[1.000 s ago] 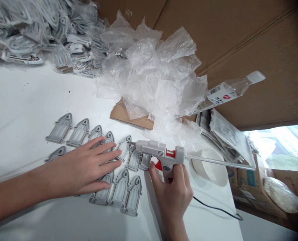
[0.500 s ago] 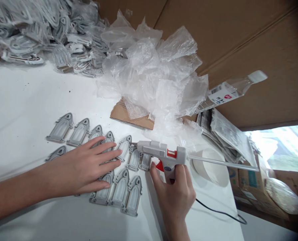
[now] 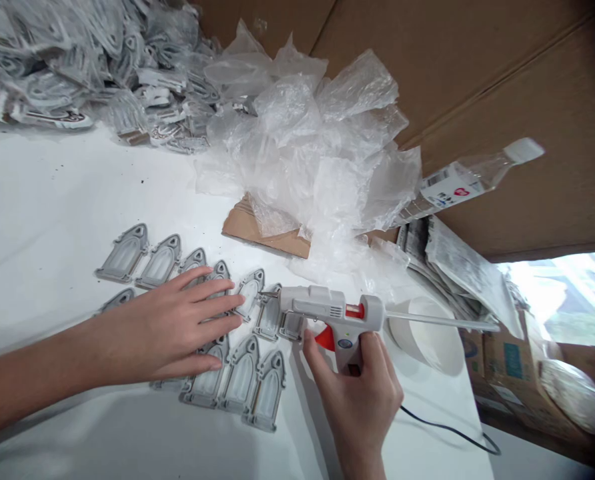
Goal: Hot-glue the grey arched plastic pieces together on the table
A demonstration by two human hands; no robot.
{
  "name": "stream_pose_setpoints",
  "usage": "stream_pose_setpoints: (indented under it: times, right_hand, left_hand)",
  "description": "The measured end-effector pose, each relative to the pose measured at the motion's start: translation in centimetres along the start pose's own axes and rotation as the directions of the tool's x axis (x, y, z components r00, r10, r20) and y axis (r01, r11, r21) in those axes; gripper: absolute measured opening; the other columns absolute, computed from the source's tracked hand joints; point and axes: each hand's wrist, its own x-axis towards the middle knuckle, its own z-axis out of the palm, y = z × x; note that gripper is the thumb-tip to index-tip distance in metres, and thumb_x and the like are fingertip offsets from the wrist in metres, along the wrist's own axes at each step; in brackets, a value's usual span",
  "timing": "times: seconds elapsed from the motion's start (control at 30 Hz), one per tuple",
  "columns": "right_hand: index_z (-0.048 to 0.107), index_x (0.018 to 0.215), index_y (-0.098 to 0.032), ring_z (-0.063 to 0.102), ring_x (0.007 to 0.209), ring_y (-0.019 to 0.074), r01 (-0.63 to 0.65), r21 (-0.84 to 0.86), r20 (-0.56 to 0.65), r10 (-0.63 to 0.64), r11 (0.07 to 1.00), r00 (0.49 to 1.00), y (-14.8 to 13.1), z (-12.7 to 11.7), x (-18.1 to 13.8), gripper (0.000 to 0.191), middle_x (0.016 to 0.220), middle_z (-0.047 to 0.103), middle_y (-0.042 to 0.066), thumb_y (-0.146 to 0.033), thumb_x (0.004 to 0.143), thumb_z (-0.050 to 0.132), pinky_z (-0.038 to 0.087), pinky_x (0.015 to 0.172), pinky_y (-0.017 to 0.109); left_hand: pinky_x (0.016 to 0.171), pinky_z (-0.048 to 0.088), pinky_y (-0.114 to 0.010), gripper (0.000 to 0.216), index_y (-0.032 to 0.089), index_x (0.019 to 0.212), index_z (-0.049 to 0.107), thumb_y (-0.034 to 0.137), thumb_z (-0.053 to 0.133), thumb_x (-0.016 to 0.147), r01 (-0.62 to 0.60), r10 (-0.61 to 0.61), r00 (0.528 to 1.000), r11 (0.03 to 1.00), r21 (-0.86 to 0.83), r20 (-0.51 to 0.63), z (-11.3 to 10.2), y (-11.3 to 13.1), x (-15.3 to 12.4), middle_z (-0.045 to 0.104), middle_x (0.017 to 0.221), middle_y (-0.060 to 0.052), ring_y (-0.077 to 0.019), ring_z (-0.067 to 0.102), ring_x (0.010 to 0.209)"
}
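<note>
Two rows of small grey arched window-shaped pieces point(image 3: 241, 377) lie on the white table. My left hand point(image 3: 177, 327) rests flat over the middle of them with fingers spread, hiding several. Its fingertips touch or nearly touch one tilted arched piece point(image 3: 250, 293). My right hand point(image 3: 365, 393) is wrapped round the handle of a white hot glue gun point(image 3: 322, 303) with a red trigger. The gun's nozzle points left, close to the tilted piece's right edge; whether it touches is unclear. A clear glue stick point(image 3: 442, 321) sticks out of the gun's back.
Crumpled clear plastic bags point(image 3: 307, 140) pile up behind, over a cardboard scrap point(image 3: 262, 230). Bagged grey pieces point(image 3: 87, 60) heap at the back left. A plastic bottle point(image 3: 457, 183), a white round container point(image 3: 427, 340) and a black cord point(image 3: 447, 433) are at the right.
My right hand has shifted the glue gun slightly to the right and down. The nozzle has moved a little along the tilted piece. My left hand stays nearly in place.
</note>
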Motion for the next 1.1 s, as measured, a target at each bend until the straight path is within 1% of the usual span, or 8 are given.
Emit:
stream_pose_setpoints:
  times: [0.13,0.27,0.43,0.67,0.9,1.1]
  right_hand:
    - [0.033,0.069,-0.022,0.03,0.048,0.005,0.018,0.035,0.02,-0.019,0.999,1.0,-0.16,-0.15,-0.08,0.046,0.062,0.037,-0.008,-0.042,0.08,0.074,0.029,0.045,0.019]
    - [0.036,0.069,-0.022,0.032,0.047,0.005,0.028,0.038,0.047,-0.03,0.999,0.998,-0.39,-0.15,-0.11,0.042,0.061,0.036,-0.008,-0.038,0.08,0.073,0.03,0.044,0.019]
    - [0.034,0.069,-0.022,0.033,0.047,0.0051,0.038,0.028,0.067,-0.04,0.999,0.997,-0.56,-0.18,-0.24,0.041,0.061,0.036,-0.008,-0.037,0.081,0.071,0.03,0.044,0.019]
    - [0.032,0.07,-0.023,0.033,0.048,0.0051,0.05,0.03,0.1,-0.053,0.998,0.994,-0.38,-0.22,-0.46,0.043,0.062,0.035,-0.009,-0.035,0.08,0.072,0.03,0.045,0.019]
    - [0.029,0.072,-0.023,0.033,0.049,0.006,0.041,0.024,0.133,-0.044,0.999,0.99,-0.36,-0.18,-0.67,0.044,0.063,0.035,-0.008,-0.035,0.079,0.071,0.031,0.046,0.02]
    - [0.03,0.071,-0.023,0.031,0.049,0.0064,0.033,0.031,0.125,-0.037,0.999,0.991,-0.19,0.06,-0.83,0.042,0.063,0.034,-0.008,-0.035,0.08,0.069,0.03,0.047,0.021]
  left_hand:
    - [0.119,0.024,-0.044,0.037,0.021,0.126,0.062,0.046,0.051,0.1,0.012,-0.012,1.0,1.0,0.003,-0.012,-0.35,-0.24,0.14,0.064,0.136,-0.005,-0.0281,0.049,0.133]
    - [0.118,0.021,-0.044,0.039,0.019,0.125,0.062,0.046,0.048,0.102,0.009,-0.009,1.0,1.0,0.002,-0.003,-0.54,-0.34,0.15,0.065,0.133,-0.005,-0.0288,0.048,0.134]
    - [0.118,0.021,-0.044,0.039,0.018,0.126,0.062,0.046,0.048,0.102,-0.002,0.002,1.0,1.0,0.005,-0.009,-0.48,-0.39,0.19,0.066,0.131,-0.006,-0.0285,0.049,0.132]
    - [0.118,0.024,-0.044,0.039,0.02,0.126,0.062,0.046,0.053,0.1,0.008,-0.008,1.0,1.0,-0.007,-0.008,-0.42,-0.39,0.19,0.065,0.133,-0.006,-0.0285,0.05,0.131]
    - [0.116,0.021,-0.044,0.041,0.018,0.126,0.063,0.047,0.047,0.102,-0.008,0.008,1.0,1.0,0.015,-0.008,-0.46,-0.47,0.22,0.065,0.133,-0.006,-0.0289,0.05,0.131]
    - [0.115,0.022,-0.045,0.042,0.017,0.126,0.063,0.047,0.046,0.103,-0.01,0.01,1.0,1.0,0.02,-0.002,-0.45,-0.46,0.29,0.065,0.131,-0.006,-0.0295,0.05,0.13]
